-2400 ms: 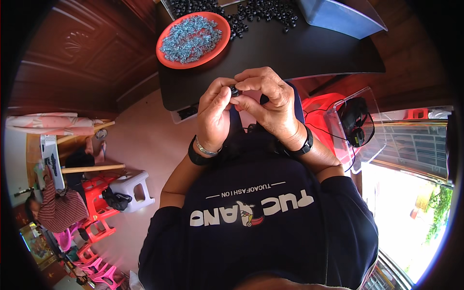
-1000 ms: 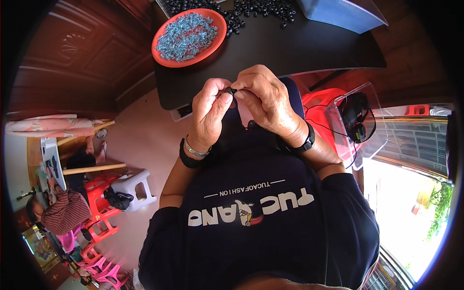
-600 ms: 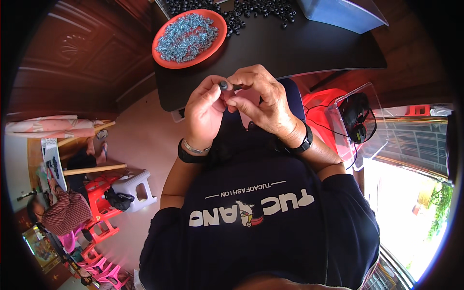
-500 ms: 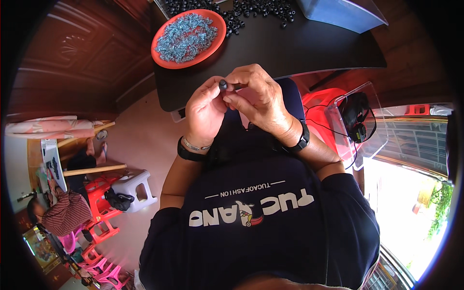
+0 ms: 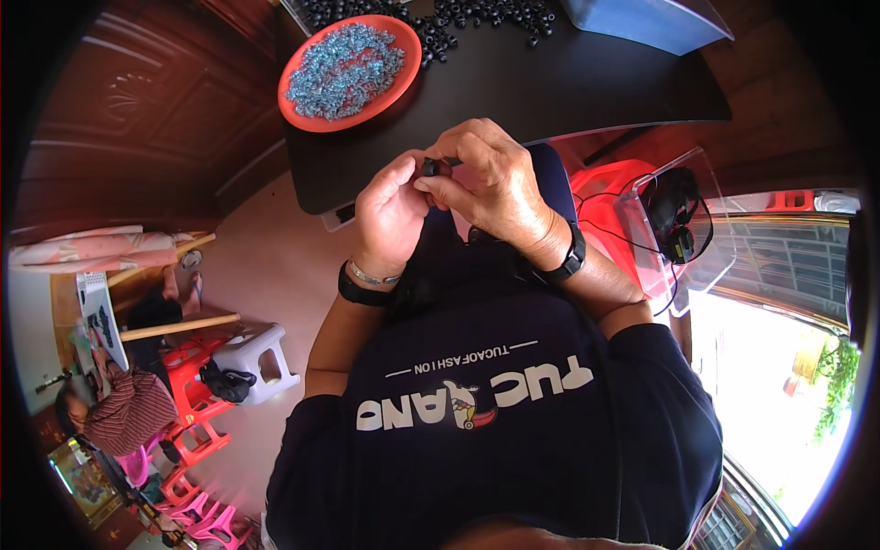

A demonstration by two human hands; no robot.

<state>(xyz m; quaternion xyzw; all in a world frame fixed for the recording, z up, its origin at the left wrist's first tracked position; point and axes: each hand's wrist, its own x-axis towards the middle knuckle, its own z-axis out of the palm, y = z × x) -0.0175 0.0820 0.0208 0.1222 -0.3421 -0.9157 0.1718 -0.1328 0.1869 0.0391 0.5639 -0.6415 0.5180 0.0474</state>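
Both my hands meet in front of the table's near edge, around a small black rounded part (image 5: 430,167). My left hand (image 5: 392,206) pinches it between thumb and fingertips. My right hand (image 5: 486,179) is closed at the same spot, its thumb and forefinger against the part and a dark slim piece showing by the forefinger. My fingers hide most of both. Beyond my hands, an orange-red plate (image 5: 414,55) bears a heap of small clear bluish pieces (image 5: 344,73). Many black parts like the held one (image 5: 449,23) lie loose behind it.
The dark table (image 5: 550,87) has a blue-grey bin (image 5: 646,23) at its far right. To my right, a clear plastic box (image 5: 715,220) with black cabled gear sits on a red stool (image 5: 605,197). At left are a person (image 5: 128,412), a white stool (image 5: 266,367) and red stools.
The black part has turned and tilted between my fingertips, and my right thumb has shifted closer to it. My view has moved slightly, so the plate appears a little further left.
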